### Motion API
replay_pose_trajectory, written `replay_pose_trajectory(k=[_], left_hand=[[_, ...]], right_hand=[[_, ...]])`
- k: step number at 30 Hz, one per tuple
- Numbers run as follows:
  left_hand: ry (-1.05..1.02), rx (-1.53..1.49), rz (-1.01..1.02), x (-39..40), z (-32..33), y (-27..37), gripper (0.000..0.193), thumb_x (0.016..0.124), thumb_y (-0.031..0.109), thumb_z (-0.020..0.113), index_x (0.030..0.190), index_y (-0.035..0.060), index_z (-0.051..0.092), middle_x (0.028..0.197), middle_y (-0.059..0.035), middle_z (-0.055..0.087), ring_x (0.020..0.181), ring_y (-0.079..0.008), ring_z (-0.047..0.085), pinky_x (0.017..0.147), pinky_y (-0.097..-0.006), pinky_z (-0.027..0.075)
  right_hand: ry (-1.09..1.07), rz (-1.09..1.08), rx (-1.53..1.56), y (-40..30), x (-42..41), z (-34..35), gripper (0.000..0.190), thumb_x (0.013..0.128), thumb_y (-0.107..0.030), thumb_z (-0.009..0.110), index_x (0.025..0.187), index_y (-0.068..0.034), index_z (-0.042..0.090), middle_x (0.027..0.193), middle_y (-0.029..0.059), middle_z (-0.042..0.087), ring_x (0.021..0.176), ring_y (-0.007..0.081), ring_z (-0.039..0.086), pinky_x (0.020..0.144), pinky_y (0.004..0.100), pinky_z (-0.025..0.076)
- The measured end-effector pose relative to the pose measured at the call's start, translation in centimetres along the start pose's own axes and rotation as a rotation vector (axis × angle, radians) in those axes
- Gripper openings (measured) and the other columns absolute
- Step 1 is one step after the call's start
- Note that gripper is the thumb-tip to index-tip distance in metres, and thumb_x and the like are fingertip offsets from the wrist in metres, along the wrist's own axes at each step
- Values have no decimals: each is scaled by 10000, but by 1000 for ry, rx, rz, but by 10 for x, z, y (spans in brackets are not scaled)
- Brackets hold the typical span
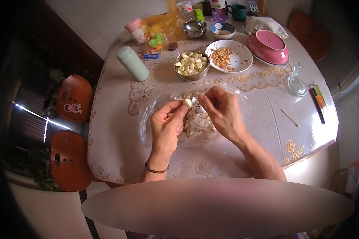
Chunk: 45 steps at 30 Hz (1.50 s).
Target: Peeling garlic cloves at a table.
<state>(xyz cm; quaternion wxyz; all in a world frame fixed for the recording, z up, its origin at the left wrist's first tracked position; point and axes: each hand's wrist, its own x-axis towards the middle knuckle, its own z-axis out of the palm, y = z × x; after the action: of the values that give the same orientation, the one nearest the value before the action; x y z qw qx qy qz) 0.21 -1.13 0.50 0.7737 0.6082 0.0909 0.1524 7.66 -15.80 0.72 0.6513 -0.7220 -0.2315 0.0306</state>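
Between its thumb and fingers my left hand [169,122] grips a whitish garlic clove [187,103]; a beaded bracelet is on that wrist. My right hand [223,112] is just right of the clove, thumb near the bent index finger; whether anything small is pinched there cannot be told. Below both hands, dry garlic skins [197,123] lie heaped on a clear plastic bag [143,128]. Beyond the hands, a metal bowl [192,77] is full of peeled garlic cloves [191,62].
A white plate [240,56] holds shelled nuts [222,58]. Around stand a pale green bottle [133,63], an upturned pink bowl [267,47], a glass pitcher [300,80], a patterned bowl [223,30] and an empty-looking metal bowl [194,29]. A thin stick [290,118] lies at right.
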Motion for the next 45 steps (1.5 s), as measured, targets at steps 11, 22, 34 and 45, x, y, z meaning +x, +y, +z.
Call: replay_pose_trajectory(k=[11,22,34,45], left_hand=[[44,380,383,0,12,-3,169,871,18,643,1037,-10,653,816,-33,660,664,-57,555,571,-202,458],[-44,361,337,-4,5,-1,207,813,-42,674,1020,-28,663,831,-46,677,768,-91,626,683,-227,513],[-62,583,430,-7,8,4,185,833,-38,656,1018,-32,665,829,-47,675,774,-72,607,675,-203,489],[-105,402,309,-3,2,8,210,839,-35,655,1050,-29,654,821,-51,676,745,-80,624,655,-208,491]], right_hand=[[-140,109,142,-4,-2,4,250,845,-193,714,848,39,620,685,64,628,633,88,557,572,248,461],[-298,254,481,1,1,1,167,913,-136,619,850,16,593,687,42,600,542,63,479,467,214,373],[-291,168,444,7,2,2,239,858,-208,705,809,1,597,684,34,593,598,79,514,515,242,413],[-335,311,635,6,4,1,219,941,-180,575,880,28,612,635,25,570,491,76,463,435,230,370]])
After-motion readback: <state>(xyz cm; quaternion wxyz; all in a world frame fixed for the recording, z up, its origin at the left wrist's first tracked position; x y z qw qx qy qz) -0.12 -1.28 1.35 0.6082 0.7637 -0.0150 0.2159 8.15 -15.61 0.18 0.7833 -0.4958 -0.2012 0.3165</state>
